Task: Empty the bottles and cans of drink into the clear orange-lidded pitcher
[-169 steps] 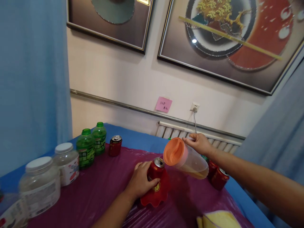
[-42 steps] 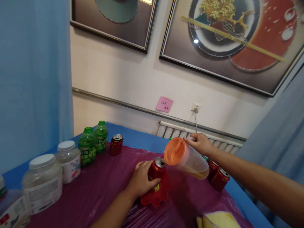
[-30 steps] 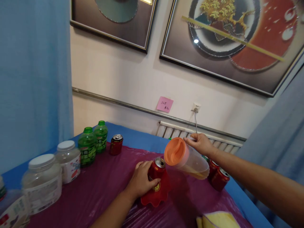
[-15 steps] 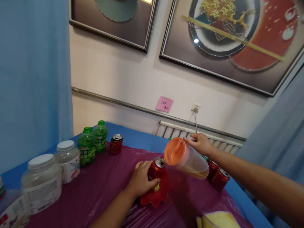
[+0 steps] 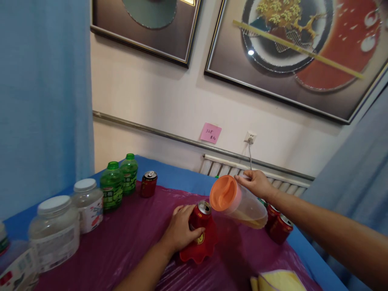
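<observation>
My left hand is wrapped round a red drink can, whose top is open. Under the can lies a red scalloped mat. My right hand grips the handle of a clear plastic pitcher with an orange lid. The pitcher is tilted to the left, its lid close beside the can's top. Some yellowish liquid lies along the pitcher's lower side. Whether any liquid is flowing into the can, I cannot tell.
Clear jars with white lids, green bottles and another red can line the left side. More red cans stand behind the pitcher at right. A folded yellow cloth lies at the front edge of the purple sheet.
</observation>
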### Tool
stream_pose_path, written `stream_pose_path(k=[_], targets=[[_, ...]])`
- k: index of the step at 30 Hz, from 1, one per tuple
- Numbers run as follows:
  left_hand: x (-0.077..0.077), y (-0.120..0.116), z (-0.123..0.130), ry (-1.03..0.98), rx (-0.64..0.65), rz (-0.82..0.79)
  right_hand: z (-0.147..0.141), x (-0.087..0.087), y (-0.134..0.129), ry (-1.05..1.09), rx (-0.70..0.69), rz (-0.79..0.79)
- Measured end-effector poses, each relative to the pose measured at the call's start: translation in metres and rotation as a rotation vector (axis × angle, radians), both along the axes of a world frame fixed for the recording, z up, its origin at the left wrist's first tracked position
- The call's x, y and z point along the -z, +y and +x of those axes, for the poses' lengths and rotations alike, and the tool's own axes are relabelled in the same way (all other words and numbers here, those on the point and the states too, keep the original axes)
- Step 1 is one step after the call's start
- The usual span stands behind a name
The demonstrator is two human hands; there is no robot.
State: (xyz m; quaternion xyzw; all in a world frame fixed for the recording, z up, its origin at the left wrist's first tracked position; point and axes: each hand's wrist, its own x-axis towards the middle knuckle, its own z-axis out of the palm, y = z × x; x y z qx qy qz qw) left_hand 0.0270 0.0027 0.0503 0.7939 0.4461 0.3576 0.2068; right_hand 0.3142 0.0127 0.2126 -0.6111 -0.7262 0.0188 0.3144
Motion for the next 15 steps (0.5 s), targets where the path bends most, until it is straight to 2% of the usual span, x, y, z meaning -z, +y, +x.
stream_pose_path(k=[15], targets=[[0.0013, -0.0005, 0.0002, 0.009, 0.011, -0.013, -0.0039, 0.0013, -0.0014, 0.007, -0.020, -0.020]])
